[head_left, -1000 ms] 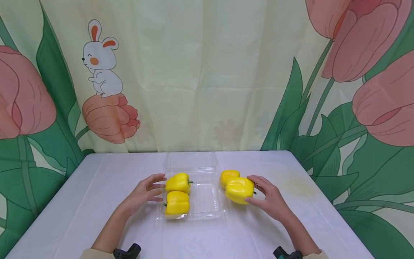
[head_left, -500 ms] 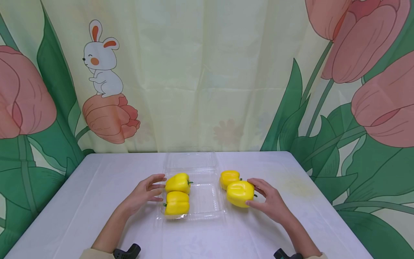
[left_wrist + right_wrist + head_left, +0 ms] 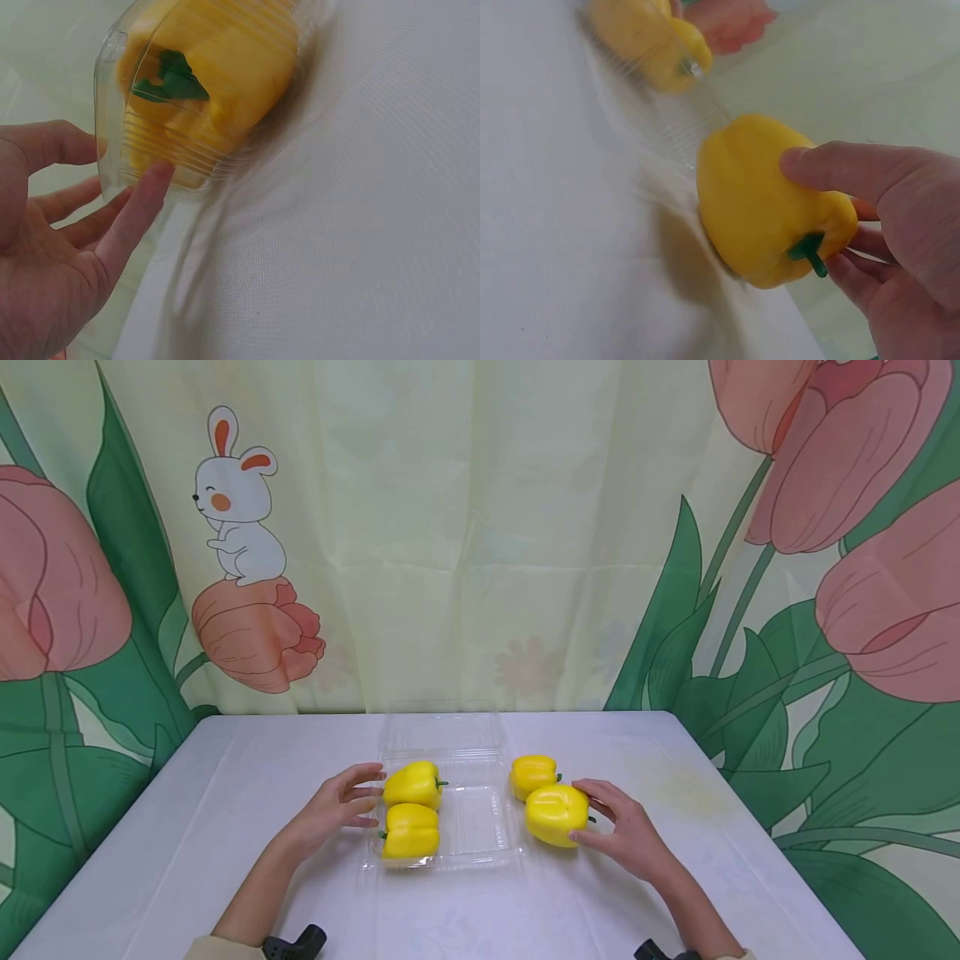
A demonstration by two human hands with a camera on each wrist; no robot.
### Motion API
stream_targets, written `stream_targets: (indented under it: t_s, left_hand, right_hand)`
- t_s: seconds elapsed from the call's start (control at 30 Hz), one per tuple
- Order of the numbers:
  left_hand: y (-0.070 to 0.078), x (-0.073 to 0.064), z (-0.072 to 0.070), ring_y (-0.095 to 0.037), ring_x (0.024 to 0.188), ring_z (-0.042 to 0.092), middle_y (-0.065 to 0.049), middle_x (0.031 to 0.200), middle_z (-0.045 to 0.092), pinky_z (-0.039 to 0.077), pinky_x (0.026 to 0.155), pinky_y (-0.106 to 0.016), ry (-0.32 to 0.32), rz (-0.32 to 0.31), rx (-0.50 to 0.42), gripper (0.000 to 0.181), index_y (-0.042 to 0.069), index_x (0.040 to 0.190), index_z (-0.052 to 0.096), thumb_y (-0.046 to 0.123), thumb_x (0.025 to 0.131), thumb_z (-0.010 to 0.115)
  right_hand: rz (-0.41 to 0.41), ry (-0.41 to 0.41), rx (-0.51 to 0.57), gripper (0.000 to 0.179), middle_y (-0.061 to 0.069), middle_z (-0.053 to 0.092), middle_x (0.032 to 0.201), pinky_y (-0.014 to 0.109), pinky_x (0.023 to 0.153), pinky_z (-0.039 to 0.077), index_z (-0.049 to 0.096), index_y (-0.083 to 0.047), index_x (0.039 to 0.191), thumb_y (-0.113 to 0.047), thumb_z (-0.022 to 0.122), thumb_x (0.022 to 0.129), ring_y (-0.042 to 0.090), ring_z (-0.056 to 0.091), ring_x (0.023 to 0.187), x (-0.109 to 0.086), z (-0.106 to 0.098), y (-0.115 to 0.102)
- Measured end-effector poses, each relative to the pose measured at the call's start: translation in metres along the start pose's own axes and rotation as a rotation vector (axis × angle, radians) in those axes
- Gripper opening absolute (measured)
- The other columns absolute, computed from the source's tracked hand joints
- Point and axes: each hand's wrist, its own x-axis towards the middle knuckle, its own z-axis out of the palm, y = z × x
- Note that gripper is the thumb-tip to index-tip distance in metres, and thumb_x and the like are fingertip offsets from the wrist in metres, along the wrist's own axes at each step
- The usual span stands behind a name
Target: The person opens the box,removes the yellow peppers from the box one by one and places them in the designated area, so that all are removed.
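My right hand (image 3: 626,831) holds a yellow bell pepper (image 3: 555,816) just right of the clear plastic container, thumb on one side and fingers behind. Its green stem points towards the palm in the right wrist view, where the pepper (image 3: 757,202) casts a shadow on the cloth. My left hand (image 3: 341,806) touches the container's (image 3: 480,818) left wall with spread fingertips. Inside that container, along its left side, lie two yellow bell peppers, a far one (image 3: 411,785) and a near one (image 3: 411,833). In the left wrist view, fingertips (image 3: 159,178) rest on the ribbed plastic, a pepper (image 3: 247,60) behind it.
Another yellow bell pepper (image 3: 532,774) lies right of the container, just behind the held one. The container's hinged lid (image 3: 442,732) lies folded back towards the far table edge. A white cloth covers the table (image 3: 712,860); a printed curtain (image 3: 480,527) hangs behind.
My right hand has moved slightly towards me and down with its pepper, so more of the pepper behind shows, including its stem. The left hand and the container have stayed put.
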Motion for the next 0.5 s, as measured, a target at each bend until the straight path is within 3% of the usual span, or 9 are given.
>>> stream_targets:
  t_s: [0.5]
  left_hand:
    - [0.0005, -0.0006, 0.0001, -0.04, 0.13, 0.048, -0.021, 0.15, 0.037, 0.059, 0.084, -0.039, 0.002, 0.004, 0.01, 0.062, 0.007, 0.147, 0.034, 0.018, 0.093, 0.062]
  right_hand:
    - [0.033, -0.032, -0.005, 0.067, 0.008, 0.055, 0.134, 0.039, 0.102, 0.048, 0.054, -0.008, 0.134, -0.018, 0.083, 0.074, 0.028, 0.055, 0.123, 0.0011, 0.0048, 0.006]
